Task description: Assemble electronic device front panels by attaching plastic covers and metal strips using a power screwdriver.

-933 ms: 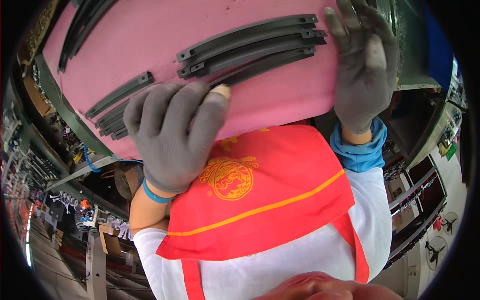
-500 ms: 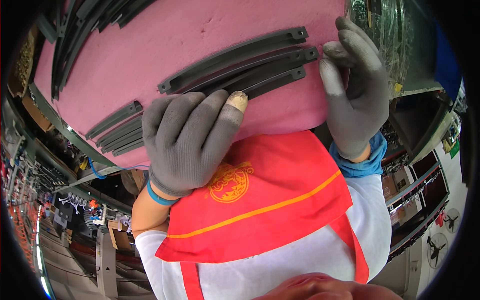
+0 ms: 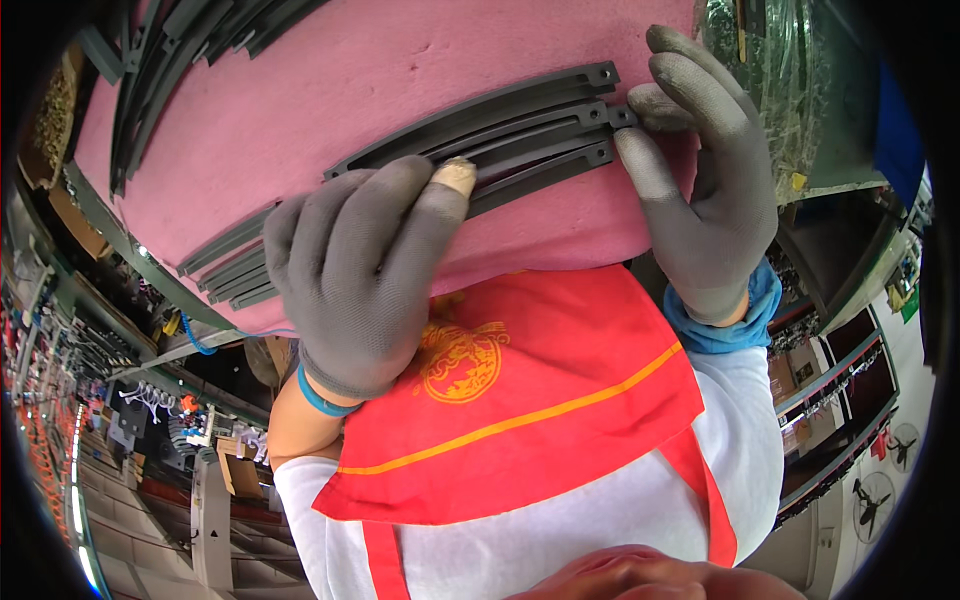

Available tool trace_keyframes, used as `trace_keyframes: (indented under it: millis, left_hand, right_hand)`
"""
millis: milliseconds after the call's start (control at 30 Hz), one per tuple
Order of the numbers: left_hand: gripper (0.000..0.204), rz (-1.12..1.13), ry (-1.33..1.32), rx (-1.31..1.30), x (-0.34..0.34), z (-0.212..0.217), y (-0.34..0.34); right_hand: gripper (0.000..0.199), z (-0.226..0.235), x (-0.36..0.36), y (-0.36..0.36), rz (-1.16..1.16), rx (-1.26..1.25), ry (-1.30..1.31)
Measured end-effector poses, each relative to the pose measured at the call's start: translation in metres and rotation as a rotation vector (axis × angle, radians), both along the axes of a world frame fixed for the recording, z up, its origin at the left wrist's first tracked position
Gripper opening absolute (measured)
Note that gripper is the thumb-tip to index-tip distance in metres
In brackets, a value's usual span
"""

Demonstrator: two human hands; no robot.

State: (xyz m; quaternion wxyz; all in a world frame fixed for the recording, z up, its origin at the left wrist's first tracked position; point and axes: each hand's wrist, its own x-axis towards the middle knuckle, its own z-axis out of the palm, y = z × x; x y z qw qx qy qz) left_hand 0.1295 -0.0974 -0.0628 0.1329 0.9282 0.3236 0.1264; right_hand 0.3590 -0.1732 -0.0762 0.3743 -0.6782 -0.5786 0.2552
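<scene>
Dark grey curved strips with holed ends (image 3: 480,115) lie side by side on a pink padded surface (image 3: 560,220). My left hand (image 3: 365,270), in a grey glove with a tan-wrapped thumb tip, curls over their left part. Its fingers bend down round the strips and hide what lies beneath. At the right end, my gloved right hand (image 3: 705,180) has thumb and forefinger on either side of one strip's end (image 3: 622,117), which juts past its neighbours. The other fingers of that hand are raised. Several shorter-looking strip ends (image 3: 235,265) show left of my left hand.
More dark strips (image 3: 165,80) are heaped at the far left of the pink surface. Clear plastic sheeting (image 3: 755,110) lies beyond its right edge. A red apron (image 3: 530,380) covers my front, close to the near edge. Shelving (image 3: 835,390) stands at the right.
My left hand has moved slightly left and up along the strips. My right hand has shifted left, its thumb and forefinger now at the end of one strip.
</scene>
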Motion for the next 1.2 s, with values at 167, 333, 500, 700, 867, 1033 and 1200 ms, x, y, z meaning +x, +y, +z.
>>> trace_keyframes:
  millis: [167,333,500,700,867,1033,1200]
  left_hand:
    - [0.034,-0.013,0.046,-0.004,0.010,-0.002,0.003]
    - [0.027,0.014,0.013,-0.032,0.016,0.001,0.005]
    - [0.049,0.014,0.016,0.022,0.006,0.019,-0.010]
    - [0.089,-0.010,0.212,-0.062,0.005,-0.006,-0.013]
    - [0.084,-0.048,0.149,-0.058,0.007,-0.011,-0.011]
    - [0.084,-0.058,0.117,-0.068,0.007,-0.007,-0.004]
    - [0.081,-0.064,0.086,-0.102,0.001,-0.004,-0.003]
  right_hand:
    - [0.054,0.006,-0.003,0.002,0.074,-0.067,0.054]
    - [0.053,0.013,0.000,0.009,0.042,-0.061,0.126]
    - [0.036,0.057,0.058,0.035,0.090,-0.027,-0.281]
    - [0.037,0.123,0.129,0.107,-0.167,0.372,-0.895]
    - [0.047,0.162,0.135,0.169,-0.151,0.404,-0.964]
    - [0.055,0.164,0.173,0.256,-0.024,0.222,-0.797]
    - [0.053,0.181,0.154,0.280,0.112,-0.001,-0.723]
